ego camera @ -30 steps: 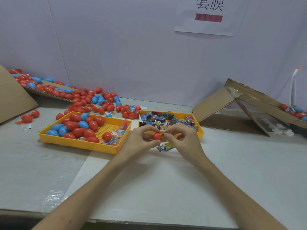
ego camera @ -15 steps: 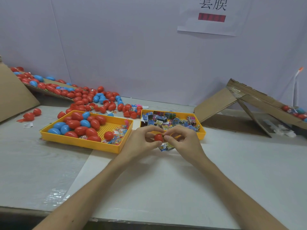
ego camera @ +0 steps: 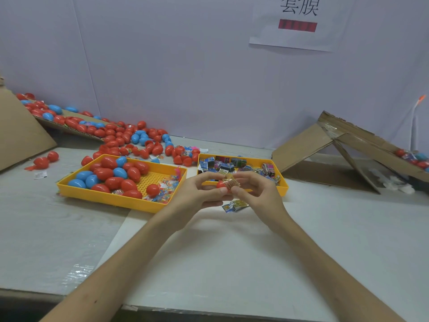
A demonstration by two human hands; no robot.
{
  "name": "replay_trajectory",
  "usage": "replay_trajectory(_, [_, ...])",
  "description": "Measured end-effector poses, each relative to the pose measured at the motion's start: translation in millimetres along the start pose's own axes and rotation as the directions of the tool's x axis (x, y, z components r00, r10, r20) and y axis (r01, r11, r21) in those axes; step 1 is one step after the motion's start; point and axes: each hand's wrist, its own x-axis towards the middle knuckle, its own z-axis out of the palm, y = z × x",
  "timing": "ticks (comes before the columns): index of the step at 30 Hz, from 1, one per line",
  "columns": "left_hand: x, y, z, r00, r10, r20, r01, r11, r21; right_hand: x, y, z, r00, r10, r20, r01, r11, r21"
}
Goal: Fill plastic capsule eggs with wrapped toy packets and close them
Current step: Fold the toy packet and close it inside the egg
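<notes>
1. Holding one red capsule egg (ego camera: pixel 220 184) pinched between thumb and fingertips, the left hand (ego camera: pixel 199 194) is above the middle of the table (ego camera: pixel 232 263).
2. The right hand (ego camera: pixel 257 194) pinches one wrapped toy packet (ego camera: pixel 231 183) against the egg's right side, so that packet and egg touch. Whether the packet is partly inside the egg cannot be told.
3. Two yellow trays stand side by side toward the table's far edge.
   - The left tray (ego camera: pixel 109 198) holds about eleven red and five blue eggs. It also has clear-wrapped packets (ego camera: pixel 166 189) in its near right corner.
   - The right tray (ego camera: pixel 282 190) holds a heap of printed packets (ego camera: pixel 222 165), too many to count. Both hands hide part of this tray.
4. Spare packets (ego camera: pixel 235 205), apparently two, lie on the table below the hands.
5. Loose eggs (ego camera: pixel 120 135), mostly red with a few blue, are piled toward the far left corner.
6. One cardboard panel (ego camera: pixel 21 135) leans at the left edge. One folded cardboard structure (ego camera: pixel 304 145) stands at the far right.
7. One paper sign (ego camera: pixel 294 24) hangs on the wall.
</notes>
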Motion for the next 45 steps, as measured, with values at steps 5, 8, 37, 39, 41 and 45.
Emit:
replay_trajectory(5, [0.1,-1.4,-1.8,1.000,-0.006,0.000,0.006,1.000,0.012,-0.2,0.5,0.4,1.000,-0.009,0.008,0.009,1.000,-0.027])
replay_trajectory(8, [-1.4,-0.7,0.0,1.000,-0.007,0.001,0.007,1.000,0.005,-1.0,0.4,-0.1,0.999,-0.032,0.014,0.032,0.999,-0.007])
replay_trajectory(37, [-1.4,3.3,6.9,0.978,-0.186,0.100,0.193,0.978,-0.073,-3.3,0.4,4.2,0.998,-0.056,0.012,0.057,0.996,-0.062])
replay_trajectory(39, [-3.3,2.6,6.0,0.991,-0.128,0.041,0.130,0.990,-0.051,-4.4,-0.2,5.2,0.995,-0.100,0.023,0.102,0.988,-0.116])
replay_trajectory(41, [-4.5,1.9,3.4,0.995,-0.093,0.028,0.094,0.995,-0.041,-4.6,-0.7,5.9,0.993,-0.118,0.019,0.120,0.983,-0.136])
replay_trajectory(45, [-3.3,4.1,2.8,0.990,-0.107,0.091,0.121,0.978,-0.168,-2.2,-3.5,2.2,0.998,-0.061,-0.020,0.060,0.997,-0.045])
